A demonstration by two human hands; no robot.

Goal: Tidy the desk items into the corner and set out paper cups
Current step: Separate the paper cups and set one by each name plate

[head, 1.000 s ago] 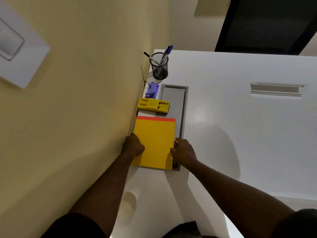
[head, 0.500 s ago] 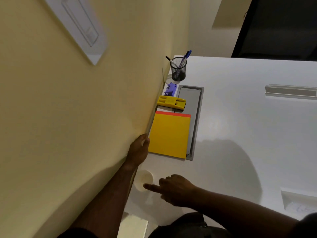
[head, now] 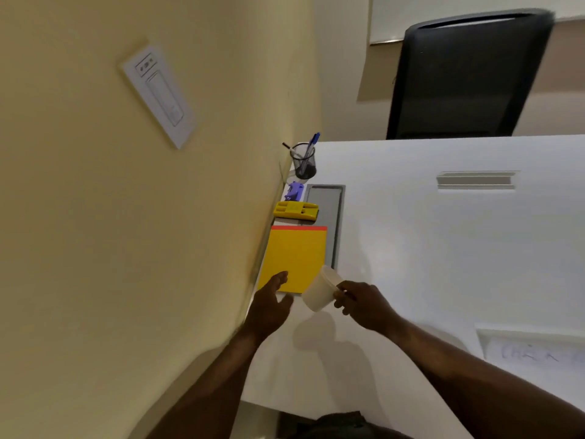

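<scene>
Cup step underway: right hand [head: 364, 304] fingers grip a paper cup [head: 319, 293] above the table [head: 443, 248]; left hand [head: 269, 307] loosely open. Next: set it upright, clear of the notepad [head: 294, 258].

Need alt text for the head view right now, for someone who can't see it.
The right hand holds a tilted paper cup above the white desk; the open left hand hovers beside a yellow notepad lying along the wall.

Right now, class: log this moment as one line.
right hand: holds paper cup, lifted | left hand: open by yellow pad | cup not yet set down
</scene>
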